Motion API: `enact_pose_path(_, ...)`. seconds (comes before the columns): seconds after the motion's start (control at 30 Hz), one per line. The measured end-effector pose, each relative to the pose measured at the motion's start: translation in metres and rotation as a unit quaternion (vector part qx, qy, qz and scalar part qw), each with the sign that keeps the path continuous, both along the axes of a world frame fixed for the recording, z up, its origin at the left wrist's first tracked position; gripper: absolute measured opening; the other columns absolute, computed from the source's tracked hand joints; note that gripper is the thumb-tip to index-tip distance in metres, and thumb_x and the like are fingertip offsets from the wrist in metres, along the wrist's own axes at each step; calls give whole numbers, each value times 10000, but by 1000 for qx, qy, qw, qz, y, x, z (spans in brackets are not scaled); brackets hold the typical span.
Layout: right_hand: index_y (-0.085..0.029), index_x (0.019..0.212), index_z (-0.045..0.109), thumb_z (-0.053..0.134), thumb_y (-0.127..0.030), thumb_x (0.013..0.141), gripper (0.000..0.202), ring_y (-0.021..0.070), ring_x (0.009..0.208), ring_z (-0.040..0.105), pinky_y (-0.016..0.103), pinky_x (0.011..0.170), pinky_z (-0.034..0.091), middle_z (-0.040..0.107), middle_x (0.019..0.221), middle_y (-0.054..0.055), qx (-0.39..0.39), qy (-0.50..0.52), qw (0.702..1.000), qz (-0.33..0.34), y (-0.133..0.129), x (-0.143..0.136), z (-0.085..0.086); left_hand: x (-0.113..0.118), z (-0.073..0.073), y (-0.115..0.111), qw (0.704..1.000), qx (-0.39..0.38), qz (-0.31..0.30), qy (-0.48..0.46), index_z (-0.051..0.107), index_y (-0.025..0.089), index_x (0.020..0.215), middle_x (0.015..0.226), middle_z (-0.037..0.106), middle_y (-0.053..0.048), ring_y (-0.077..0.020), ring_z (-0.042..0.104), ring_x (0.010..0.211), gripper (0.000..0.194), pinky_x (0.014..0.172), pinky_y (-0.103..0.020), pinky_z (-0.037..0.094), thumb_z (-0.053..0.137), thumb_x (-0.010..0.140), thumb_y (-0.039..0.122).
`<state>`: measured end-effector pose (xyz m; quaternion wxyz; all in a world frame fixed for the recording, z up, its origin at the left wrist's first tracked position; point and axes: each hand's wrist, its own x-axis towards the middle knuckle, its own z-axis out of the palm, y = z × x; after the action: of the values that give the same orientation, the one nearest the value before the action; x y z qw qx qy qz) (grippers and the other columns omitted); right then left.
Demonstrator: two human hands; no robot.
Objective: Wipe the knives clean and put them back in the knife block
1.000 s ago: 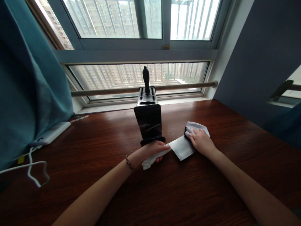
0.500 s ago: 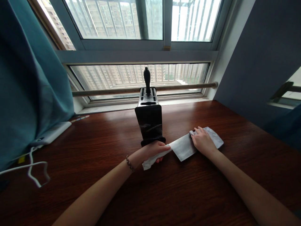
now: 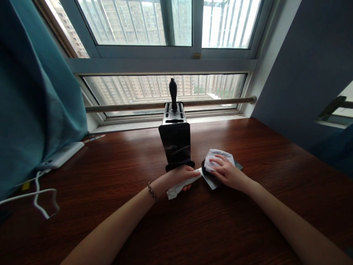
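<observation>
In the lower centre of the frame, the left hand [image 3: 183, 175], with a beaded bracelet [image 3: 151, 191] at its wrist, is clamped around a narrow, crumpled white strip of cloth or paper [image 3: 180, 186], thumb on top and fingertips curled beneath. The strip reaches the left corner of a flat, grey, metallic blade-like sheet [image 3: 211, 183], which lies right of centre, mostly covered. Over it the right hand [image 3: 227, 173] presses a folded white cloth [image 3: 213, 156], its fingers slightly spread; whether the thumb grips the cloth is hidden. A dark patch shows along the cloth's left edge, too unclear to identify. Just above the left hand, mid-frame, an upright metal block with a glossy black front [image 3: 176, 143] stands on the reddish-brown wooden table [image 3: 165, 228], a black handle [image 3: 173, 92] rising from its slotted top. A white power strip [image 3: 62, 156] lies at the left, beside a blue-green fabric curtain [image 3: 41, 73].
</observation>
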<state>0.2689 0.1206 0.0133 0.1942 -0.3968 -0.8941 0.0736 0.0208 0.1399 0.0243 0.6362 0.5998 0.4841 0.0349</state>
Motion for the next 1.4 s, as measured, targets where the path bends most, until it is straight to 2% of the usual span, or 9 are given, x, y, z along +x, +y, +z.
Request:
enact_pose_path(0.33,-135,940,732,414,-330,936,372,414,1200,383,531,987,365,567,1223,156,40,-146,946,-287,8,15,-2,-1,-4,1,999,37,-19,-17,502,187,734,536,544,-1,-122,454,406,414,410,-240,325,497,851,584)
enact_pose_path(0.43,-96,901,729,421,-321,928,382,432,1160,403,533,969,379,582,1151,182,33,-158,932,-324,14,24,-7,-1,-2,1,999,31,-12,-6,514,189,743,536,547,1,-120,459,409,397,408,-236,328,496,857,570)
enact_pose_path(0.5,-91,900,730,425,-298,926,369,407,1152,417,505,984,380,581,1159,181,22,-133,946,-295,17,27,-11,0,-1,1,1000,26,-10,-8,521,191,763,535,546,8,-118,462,411,386,408,-231,329,499,857,565)
enact_pose_path(0.67,-180,935,737,426,-317,946,340,333,1266,364,482,1079,299,527,1300,113,-26,-2,993,-119,15,16,-13,-1,-3,2,999,27,-22,-11,499,193,751,536,542,11,-117,457,405,387,407,-231,332,494,858,565)
enact_pose_path(0.77,-261,1072,703,413,-372,960,331,296,1343,286,486,1102,268,448,1397,68,-82,42,995,-24,6,3,-7,-1,-4,2,999,31,-26,-26,489,198,757,550,546,11,-121,470,427,402,423,-233,344,490,850,589)
enact_pose_path(0.87,-297,1158,660,389,-392,969,343,275,1374,242,477,1115,251,398,1442,49,-116,48,992,4,-1,-5,-2,-2,-4,2,999,26,-21,-23,480,203,759,568,551,14,-123,488,451,428,439,-236,358,503,826,625)
enact_pose_path(1.07,-289,1150,676,407,-378,956,342,351,1336,279,510,1088,279,458,1394,79,-33,-47,989,-139,4,3,-4,-1,-2,2,999,29,-23,-25,496,192,769,576,548,2,-131,479,447,455,443,-253,354,529,791,646)
enact_pose_path(1.27,-228,1054,722,419,-366,939,352,421,1223,380,550,977,380,542,1291,105,20,-155,937,-313,16,29,-6,0,-1,1,1000,19,-12,-6,508,197,779,586,548,-9,-141,479,464,434,454,-262,357,526,803,631)
enact_pose_path(1.4,-114,933,735,426,-310,933,366,428,1213,395,553,959,391,574,1225,163,29,-205,907,-367,20,41,-8,0,2,-1,1000,24,-9,-7,498,197,775,577,540,-8,-139,475,460,390,445,-258,350,510,837,582)
